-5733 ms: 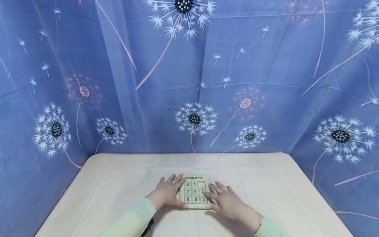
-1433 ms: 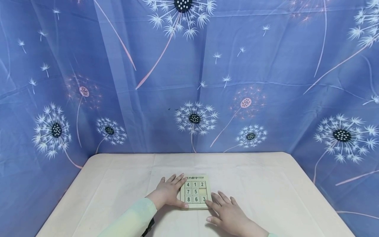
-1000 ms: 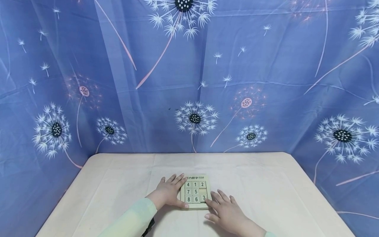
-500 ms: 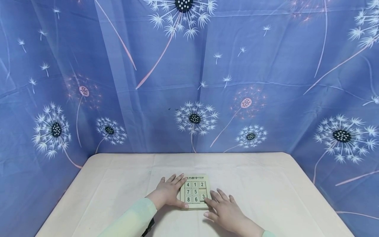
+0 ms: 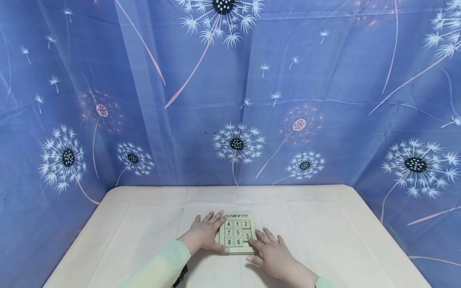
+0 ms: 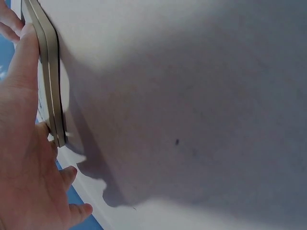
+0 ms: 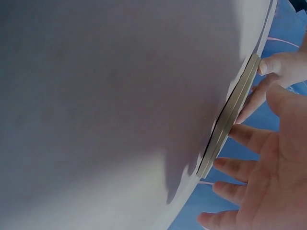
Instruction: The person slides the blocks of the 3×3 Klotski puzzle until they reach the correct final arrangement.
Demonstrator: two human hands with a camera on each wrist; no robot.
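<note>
A pale wooden number slide puzzle (image 5: pixel 240 250) lies flat on the table, with numbered square tiles in its frame. Top row reads 4, 1, 2; then 7 and 5; below them 8 and 6. The 3 tile (image 5: pixel 246 235) sits in the right column, slightly lower than the 5, with a gap below it. My left hand (image 5: pixel 205 234) rests spread along the frame's left side, thumb at the near left corner. An index fingertip of my right hand (image 5: pixel 275 256) touches the 3 tile; its other fingers are extended beside the frame's right edge. Both wrist views show the puzzle edge-on.
The puzzle rests on a cream-covered table (image 5: pixel 306 212) with rounded far corners. Blue curtains (image 5: pixel 180 132) printed with dandelions enclose the back and both sides. A small black object (image 5: pixel 181 276) shows beneath the left sleeve.
The 2 tile has gone from the middle right to the top right. Since then the 3 tile has slid up from the bottom right under my right fingertip. My left hand stays put.
</note>
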